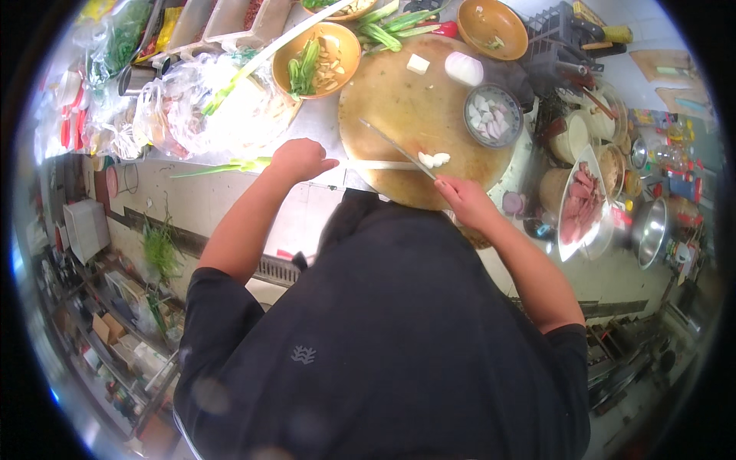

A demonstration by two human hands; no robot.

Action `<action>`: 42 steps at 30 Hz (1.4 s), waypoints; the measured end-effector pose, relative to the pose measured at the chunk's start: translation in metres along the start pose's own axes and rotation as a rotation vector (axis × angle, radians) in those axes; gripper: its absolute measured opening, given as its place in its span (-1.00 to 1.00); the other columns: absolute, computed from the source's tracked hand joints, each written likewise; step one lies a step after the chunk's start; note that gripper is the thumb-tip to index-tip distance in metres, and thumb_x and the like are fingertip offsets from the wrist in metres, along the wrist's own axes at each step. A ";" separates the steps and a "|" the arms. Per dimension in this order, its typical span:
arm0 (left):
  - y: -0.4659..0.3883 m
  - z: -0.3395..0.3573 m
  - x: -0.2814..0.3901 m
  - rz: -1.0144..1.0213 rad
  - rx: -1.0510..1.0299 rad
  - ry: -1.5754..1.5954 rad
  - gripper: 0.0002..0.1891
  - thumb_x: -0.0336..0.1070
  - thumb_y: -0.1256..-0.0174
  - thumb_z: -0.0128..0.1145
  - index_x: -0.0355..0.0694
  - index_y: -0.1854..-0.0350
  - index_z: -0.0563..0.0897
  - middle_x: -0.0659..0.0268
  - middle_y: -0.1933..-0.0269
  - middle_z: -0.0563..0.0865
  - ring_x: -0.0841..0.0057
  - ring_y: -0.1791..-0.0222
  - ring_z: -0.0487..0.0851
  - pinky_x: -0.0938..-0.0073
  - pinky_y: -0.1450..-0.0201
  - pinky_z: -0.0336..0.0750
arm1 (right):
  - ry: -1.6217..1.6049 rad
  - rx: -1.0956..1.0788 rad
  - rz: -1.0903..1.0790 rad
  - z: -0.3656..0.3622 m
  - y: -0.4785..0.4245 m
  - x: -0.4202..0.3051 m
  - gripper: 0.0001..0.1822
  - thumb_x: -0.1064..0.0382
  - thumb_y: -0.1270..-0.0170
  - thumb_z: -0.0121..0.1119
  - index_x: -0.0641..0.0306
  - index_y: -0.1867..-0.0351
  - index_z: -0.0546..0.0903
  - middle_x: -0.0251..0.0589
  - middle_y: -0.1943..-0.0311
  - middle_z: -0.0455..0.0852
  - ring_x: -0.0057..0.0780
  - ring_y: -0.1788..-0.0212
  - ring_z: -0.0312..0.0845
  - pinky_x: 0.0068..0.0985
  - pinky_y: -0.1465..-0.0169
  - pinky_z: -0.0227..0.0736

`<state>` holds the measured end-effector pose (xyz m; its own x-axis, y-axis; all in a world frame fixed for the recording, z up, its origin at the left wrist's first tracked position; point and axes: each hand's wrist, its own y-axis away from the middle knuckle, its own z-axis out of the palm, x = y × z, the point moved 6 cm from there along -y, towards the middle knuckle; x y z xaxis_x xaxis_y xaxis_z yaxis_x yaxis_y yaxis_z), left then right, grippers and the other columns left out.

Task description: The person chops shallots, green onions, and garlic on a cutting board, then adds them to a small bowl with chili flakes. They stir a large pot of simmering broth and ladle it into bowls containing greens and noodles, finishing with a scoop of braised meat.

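Note:
My left hand (302, 161) is closed around a long leek or large scallion, its green leaves (247, 164) trailing left and its white stalk (385, 165) lying across the near part of a round chopping board (397, 103). In my right hand (463, 198) is a knife (397, 146), its thin blade slanting up and left over the stalk. Several white slices (434, 160) lie beside the blade, at the stalk's right end. Farther back on the board are a white block (418, 64), a piece of onion (464, 68) and a patterned bowl (493, 115) of cut onion.
An orange bowl (316, 60) with green pieces and slices stands left of the board, another (493, 29) behind it. A second long stalk (276, 46) lies over plastic bags (190, 103). To the right are a white dish (583, 204) of sliced meat and a metal bowl (651, 233).

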<state>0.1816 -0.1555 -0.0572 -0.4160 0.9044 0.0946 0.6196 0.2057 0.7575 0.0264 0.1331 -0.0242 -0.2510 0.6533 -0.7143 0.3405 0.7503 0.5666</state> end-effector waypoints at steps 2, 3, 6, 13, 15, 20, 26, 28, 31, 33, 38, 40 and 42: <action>0.000 0.001 0.001 0.006 -0.003 -0.008 -0.47 0.24 -0.41 0.00 -0.14 0.28 0.80 0.17 0.22 0.78 0.18 0.10 0.71 0.13 0.04 0.59 | 0.014 -0.015 -0.001 -0.004 0.010 -0.006 -0.52 -0.08 -0.55 -0.06 0.39 0.16 0.59 -0.04 0.48 0.57 -0.26 0.39 0.44 -0.33 0.18 0.41; -0.001 0.001 0.001 0.007 0.001 -0.002 -0.47 0.24 -0.41 0.00 -0.14 0.29 0.80 0.17 0.22 0.78 0.18 0.10 0.71 0.13 0.03 0.59 | 0.001 -0.008 0.001 -0.002 0.013 -0.005 -0.51 -0.09 -0.55 -0.07 0.38 0.16 0.59 -0.03 0.47 0.58 -0.24 0.39 0.46 -0.33 0.17 0.41; -0.004 0.004 0.000 0.024 0.044 0.026 -0.46 0.25 -0.40 0.00 -0.15 0.35 0.79 0.15 0.28 0.77 0.16 0.16 0.71 0.10 0.07 0.57 | -0.009 -0.013 0.024 0.005 0.013 -0.006 -0.50 -0.11 -0.55 -0.09 0.36 0.14 0.60 0.02 0.43 0.62 -0.14 0.33 0.51 -0.30 0.13 0.43; -0.001 0.004 0.001 0.022 0.045 0.061 -0.46 0.25 -0.40 0.01 -0.15 0.36 0.79 0.15 0.28 0.77 0.15 0.17 0.71 0.11 0.07 0.57 | 0.028 0.022 -0.041 0.022 -0.024 -0.020 -0.52 -0.10 -0.55 -0.09 0.33 0.13 0.60 -0.02 0.47 0.60 -0.22 0.38 0.51 -0.32 0.17 0.42; 0.002 0.001 0.004 0.000 0.003 0.054 -0.47 0.24 -0.40 0.02 -0.14 0.31 0.80 0.17 0.24 0.78 0.19 0.12 0.71 0.13 0.04 0.59 | 0.017 -0.010 -0.033 0.021 -0.024 -0.022 -0.53 -0.10 -0.55 -0.09 0.31 0.13 0.61 -0.03 0.49 0.59 -0.23 0.39 0.50 -0.33 0.18 0.42; 0.000 0.007 0.001 -0.016 -0.012 0.056 -0.47 0.24 -0.41 0.01 -0.14 0.31 0.80 0.18 0.25 0.78 0.19 0.13 0.72 0.13 0.04 0.59 | 0.051 -0.051 -0.034 0.015 -0.007 -0.031 -0.54 -0.09 -0.55 -0.08 0.30 0.18 0.59 -0.04 0.52 0.55 -0.22 0.42 0.46 -0.31 0.20 0.41; -0.003 0.010 -0.001 0.036 0.087 0.109 -0.45 0.25 -0.39 0.01 -0.16 0.43 0.78 0.11 0.34 0.75 0.12 0.23 0.70 0.09 0.11 0.55 | 0.037 0.038 -0.087 0.034 -0.029 -0.038 -0.49 -0.17 -0.52 -0.08 0.28 0.17 0.62 0.10 0.35 0.67 0.05 0.27 0.57 -0.22 0.12 0.44; -0.002 0.009 -0.001 0.038 0.102 0.117 -0.45 0.24 -0.39 0.01 -0.15 0.43 0.78 0.12 0.34 0.75 0.12 0.23 0.70 0.09 0.12 0.55 | -0.002 -0.031 -0.086 0.035 -0.038 -0.040 -0.49 -0.17 -0.52 -0.08 0.29 0.17 0.62 0.10 0.35 0.67 0.05 0.28 0.56 -0.23 0.13 0.44; -0.003 0.010 -0.001 0.023 0.062 0.100 -0.47 0.23 -0.39 0.03 -0.15 0.34 0.79 0.15 0.27 0.77 0.16 0.15 0.70 0.13 0.08 0.57 | -0.005 -0.033 -0.097 0.034 -0.034 -0.039 -0.51 -0.14 -0.53 -0.07 0.29 0.11 0.63 0.06 0.35 0.68 -0.07 0.29 0.58 -0.29 0.16 0.44; -0.004 0.012 0.000 0.019 0.044 0.092 -0.48 0.23 -0.39 0.03 -0.15 0.30 0.80 0.17 0.24 0.77 0.17 0.12 0.71 0.14 0.05 0.58 | 0.014 -0.050 -0.058 0.031 -0.026 -0.039 -0.51 -0.13 -0.53 -0.07 0.29 0.08 0.64 0.04 0.34 0.69 -0.13 0.30 0.59 -0.31 0.17 0.43; -0.007 0.017 0.002 0.062 0.113 0.116 -0.45 0.24 -0.39 0.01 -0.15 0.43 0.78 0.13 0.33 0.76 0.13 0.21 0.70 0.09 0.12 0.54 | 0.075 -0.074 0.023 0.031 -0.021 -0.044 -0.51 -0.13 -0.53 -0.07 0.32 0.09 0.62 0.06 0.36 0.67 -0.11 0.31 0.56 -0.29 0.15 0.43; -0.006 0.015 0.003 0.067 0.113 0.120 -0.44 0.25 -0.39 0.00 -0.15 0.43 0.78 0.13 0.33 0.76 0.13 0.21 0.70 0.09 0.12 0.54 | 0.040 -0.027 -0.037 0.042 -0.032 -0.042 -0.48 -0.17 -0.52 -0.07 0.31 0.11 0.63 0.12 0.28 0.69 0.02 0.23 0.60 -0.25 0.10 0.46; -0.007 0.015 0.002 0.072 0.119 0.117 -0.44 0.25 -0.40 0.00 -0.15 0.43 0.78 0.13 0.32 0.76 0.13 0.20 0.70 0.09 0.11 0.55 | 0.011 -0.015 -0.088 0.046 -0.042 -0.043 -0.47 -0.19 -0.51 -0.07 0.30 0.12 0.63 0.15 0.25 0.70 0.08 0.19 0.61 -0.23 0.08 0.48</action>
<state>0.1866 -0.1493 -0.0717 -0.4379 0.8701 0.2260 0.7221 0.1906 0.6651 0.0645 0.0690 -0.0355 -0.2893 0.5860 -0.7569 0.3031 0.8061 0.5083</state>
